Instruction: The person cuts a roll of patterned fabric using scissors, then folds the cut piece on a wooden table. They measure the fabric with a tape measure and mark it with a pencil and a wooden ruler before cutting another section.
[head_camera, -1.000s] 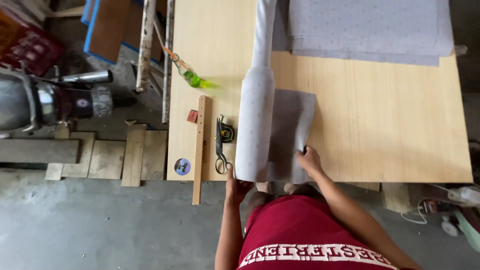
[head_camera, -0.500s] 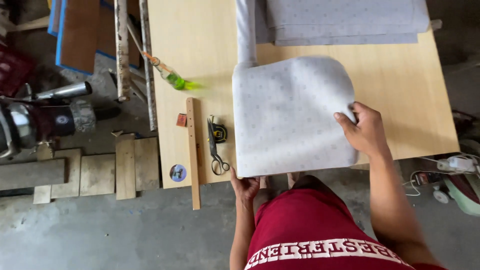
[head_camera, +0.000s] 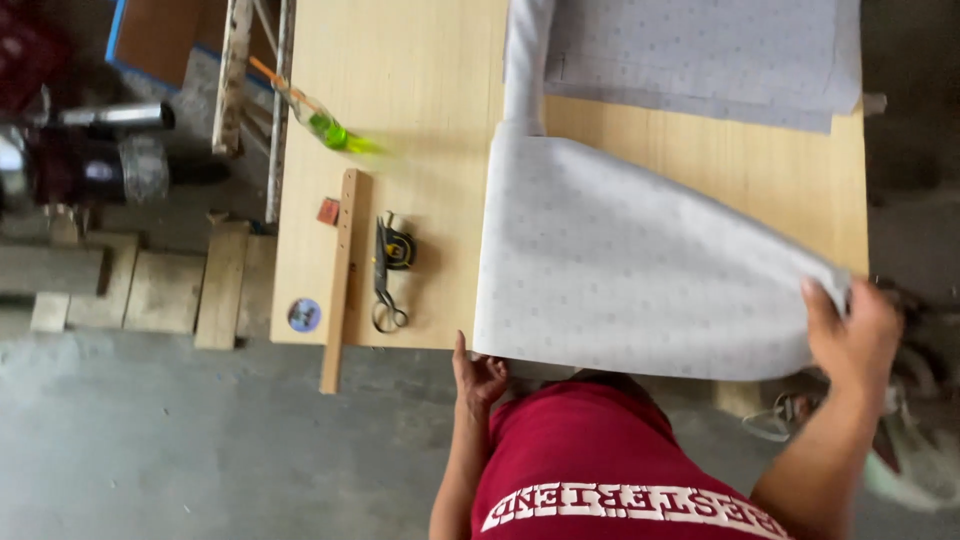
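Gripping the far corner of a grey dotted sheet (head_camera: 640, 270), the right hand (head_camera: 850, 325) has its fingers closed on the edge of the sheet, just past the right edge of the wooden table (head_camera: 420, 120). The sheet lies spread across the near right part of the table, from about the middle of the table to its right edge, and its near border hangs a little over the front edge. At its far left corner the sheet joins a rolled part (head_camera: 525, 60) that runs away along the table. The left hand (head_camera: 478, 378) is at the near left corner of the sheet, below the table edge; the fingers are bent, but I cannot tell if they clamp the sheet or only touch it.

More of the same grey material (head_camera: 700, 50) lies flat at the far right of the table. To the left of the sheet lie a tape measure (head_camera: 398, 250), a pair of scissors (head_camera: 385, 290), a long wooden strip (head_camera: 340, 280), a small red block (head_camera: 328, 211) and a round disc (head_camera: 304, 315). A green bottle (head_camera: 325, 125) lies further away. The person wears a red shirt (head_camera: 610, 460).
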